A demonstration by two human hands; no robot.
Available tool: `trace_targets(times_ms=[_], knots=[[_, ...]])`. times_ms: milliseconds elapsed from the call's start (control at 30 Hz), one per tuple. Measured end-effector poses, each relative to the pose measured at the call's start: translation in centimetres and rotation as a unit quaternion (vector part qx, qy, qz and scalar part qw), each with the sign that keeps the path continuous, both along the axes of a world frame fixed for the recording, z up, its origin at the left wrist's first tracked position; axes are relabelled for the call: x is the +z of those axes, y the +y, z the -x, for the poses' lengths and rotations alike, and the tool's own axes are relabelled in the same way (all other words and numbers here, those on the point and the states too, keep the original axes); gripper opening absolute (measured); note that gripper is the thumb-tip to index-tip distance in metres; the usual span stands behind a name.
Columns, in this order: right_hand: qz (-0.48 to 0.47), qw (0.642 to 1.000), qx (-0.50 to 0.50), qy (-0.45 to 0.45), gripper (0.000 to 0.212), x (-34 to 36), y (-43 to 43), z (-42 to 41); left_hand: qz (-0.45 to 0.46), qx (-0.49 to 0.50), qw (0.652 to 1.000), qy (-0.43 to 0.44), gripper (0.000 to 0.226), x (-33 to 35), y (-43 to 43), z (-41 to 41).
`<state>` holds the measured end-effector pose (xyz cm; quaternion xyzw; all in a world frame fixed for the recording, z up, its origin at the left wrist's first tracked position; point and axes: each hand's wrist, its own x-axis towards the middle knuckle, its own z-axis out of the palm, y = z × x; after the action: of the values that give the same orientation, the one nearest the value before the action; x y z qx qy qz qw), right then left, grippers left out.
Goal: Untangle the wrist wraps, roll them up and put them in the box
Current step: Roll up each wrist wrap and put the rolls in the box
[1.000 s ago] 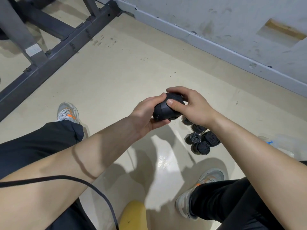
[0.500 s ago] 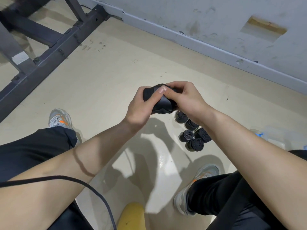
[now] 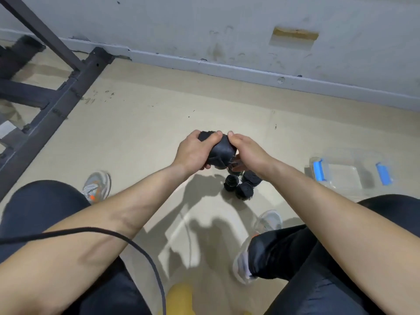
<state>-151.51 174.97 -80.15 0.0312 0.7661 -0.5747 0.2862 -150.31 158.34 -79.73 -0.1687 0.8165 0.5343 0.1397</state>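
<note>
Head view: a seated person is looking down past both bare forearms at a beige floor (image 3: 147,133), with a grey wall running along the top.
Metal frame (image 3: 56,105): dark steel bars are lying across the floor at far left, reaching toward the wall.
Black cable (image 3: 136,244): it is draping over the left forearm and dropping between the knees.
Left hand (image 3: 193,151): it is gripping the black wrist wrap (image 3: 221,151) from the left, digits curling around its top and underside.
Wrist wrap: the bunched black roll is hanging in the air between both hands, well apart from the box.
Right hand (image 3: 247,153): it is clasping the wrap's right side, one fingertip lying on top beside the left hand's, the others curling beneath.
Rolled wraps (image 3: 241,187): several black rolls are sitting together on the floor just below the hands, touching one another.
Clear plastic box (image 3: 343,176): it is sitting on the floor at right with blue latches showing; blur is hiding what it is holding.
</note>
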Motion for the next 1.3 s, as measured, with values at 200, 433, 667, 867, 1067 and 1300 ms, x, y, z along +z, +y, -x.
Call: trace_targets(times_ms=[200, 433, 667, 867, 1067, 1300], knots=[[-0.140, 0.985, -0.077, -0.058, 0.025, -5.9, 8.2, -1.5, 0.237, -0.197, 0.951, 0.003, 0.063, -4.3, 4.2, 1.1], [-0.283, 0.959, 0.018, -0.027, 0.041, -14.6, 7.3, -2.4, 0.302, -0.210, 0.928, -0.061, 0.061, -12.9, 3.3, 1.2], [-0.495, 0.853, 0.119, 0.117, 0.036, -22.6, 0.4, -1.1, 0.315, -0.202, 0.925, -0.062, 0.055, -18.6, 1.9, 1.8], [-0.566, 0.809, 0.096, 0.126, 0.029, -25.6, -2.3, -0.1, 0.311, -0.198, 0.926, -0.081, 0.055, -20.8, 1.0, 2.7], [-0.484, 0.856, 0.067, 0.167, 0.035, -24.4, -0.8, 0.1, 0.305, -0.175, 0.935, -0.054, 0.051, -19.8, 1.2, 2.7], [-0.167, 0.959, -0.225, 0.036, 0.060, -16.3, 5.0, 0.2, 0.275, -0.180, 0.944, 0.028, 0.058, -12.9, 4.3, 5.6]])
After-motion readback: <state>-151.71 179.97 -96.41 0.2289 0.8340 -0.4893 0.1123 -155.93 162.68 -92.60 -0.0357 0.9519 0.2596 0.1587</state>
